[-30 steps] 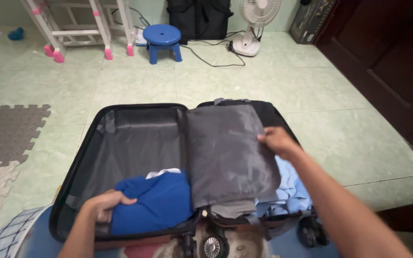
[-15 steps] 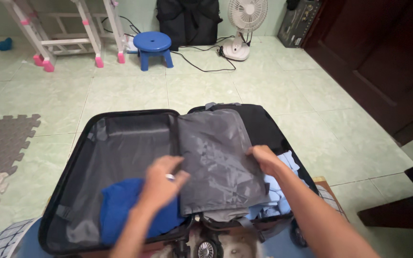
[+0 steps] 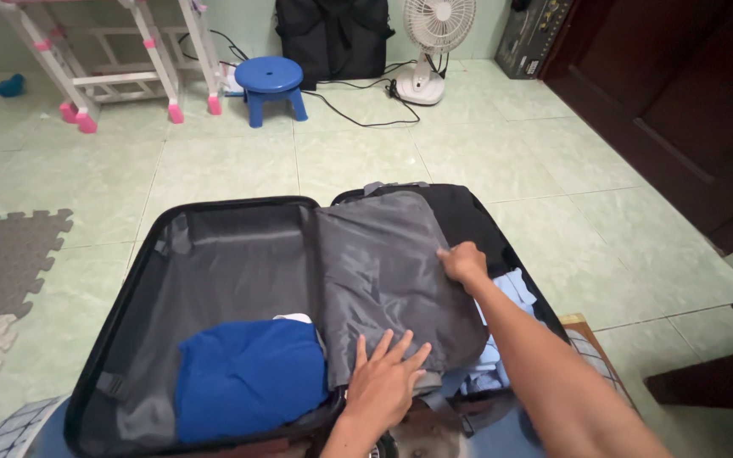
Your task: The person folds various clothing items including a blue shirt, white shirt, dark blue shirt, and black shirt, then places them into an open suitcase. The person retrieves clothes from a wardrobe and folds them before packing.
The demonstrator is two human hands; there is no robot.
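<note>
Two hands at work on one open black suitcase (image 3: 133,288), laid flat on the pale green tiled floor (image 3: 239,170). Left hand (image 3: 383,377) spread flat, fingers splayed, palm pressing the near edge of the grey fabric divider (image 3: 383,263); grasping nothing. Right hand (image 3: 464,263) out at the divider's far right edge, fingers curled onto the cloth, apparently pinching it, though the exact grip too small to tell. Divider drawn over the suitcase's right half, slightly rumpled, hinged along the middle. Light blue clothing (image 3: 515,293) peeking out from under its right side, just beside the right forearm. Left half of the suitcase lined in grey, mostly bare, with a folded royal blue garment (image 3: 248,377) in the near corner, touching the divider's lower left edge; a sliver of white cloth (image 3: 294,319) showing at its top.

Beyond the suitcase, well apart: a small blue plastic stool (image 3: 270,85), a white standing fan (image 3: 434,38) with its black cord (image 3: 358,114) trailing over the tiles, a black bag (image 3: 328,38) against the wall, a white frame with pink feet (image 3: 120,59). Grey and beige foam mat (image 3: 2,271) off to the left. Dark wooden door (image 3: 680,102) at right.
</note>
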